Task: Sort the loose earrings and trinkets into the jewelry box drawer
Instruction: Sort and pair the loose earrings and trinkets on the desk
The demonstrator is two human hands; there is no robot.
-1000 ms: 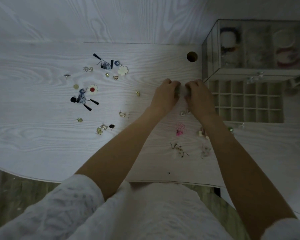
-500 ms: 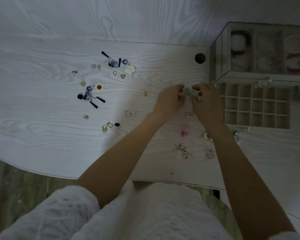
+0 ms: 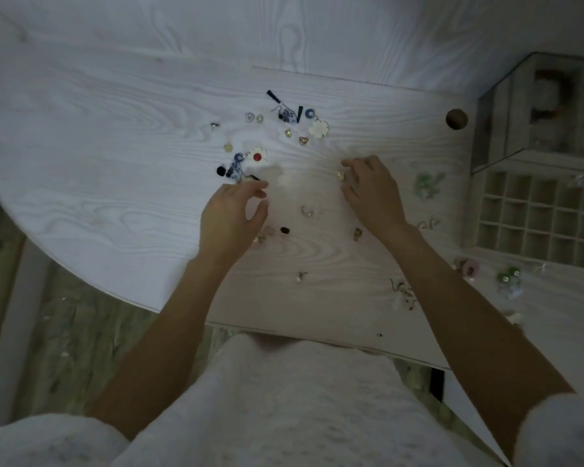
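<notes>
**Whitewashed wood, scattered trinkets, both hands reaching**

Pale, grain-streaked wooden table (image 3: 115,136) strewn with small jewellery. Left hand (image 3: 231,215) hovering just below a white flower earring with a red centre (image 3: 258,156), fingers loosely curled and apart, gripping nothing visible. Right hand (image 3: 373,193) lowered beside a tiny gold-coloured stud (image 3: 340,175), fingertips at it; too blurred to tell whether pinched or merely touched. Cream compartmented jewelry box drawer (image 3: 533,217) pulled open at the right edge, under a clear-walled box (image 3: 506,129), well apart from both hands.

Likely step in hand: picking up the next pieces. Best done with a thumb-and-forefinger pinch straight down on the stud rather than a sweep, since small round pieces look prone to skidding on the smooth surface. One piece per hand, then carried right to a single cell. Worth lifting matching pieces together: a second white flower earring (image 3: 318,128) lies near the far cluster.

No readable axis on the stud, too small and round. Blue-and-white patterned drop earring (image 3: 235,168) beside the red-centred flower runs long axis roughly near-to-far, slightly tilted. Pale green leafy piece (image 3: 427,185) lying between right hand and drawer, sprawled without clear direction.
</notes>
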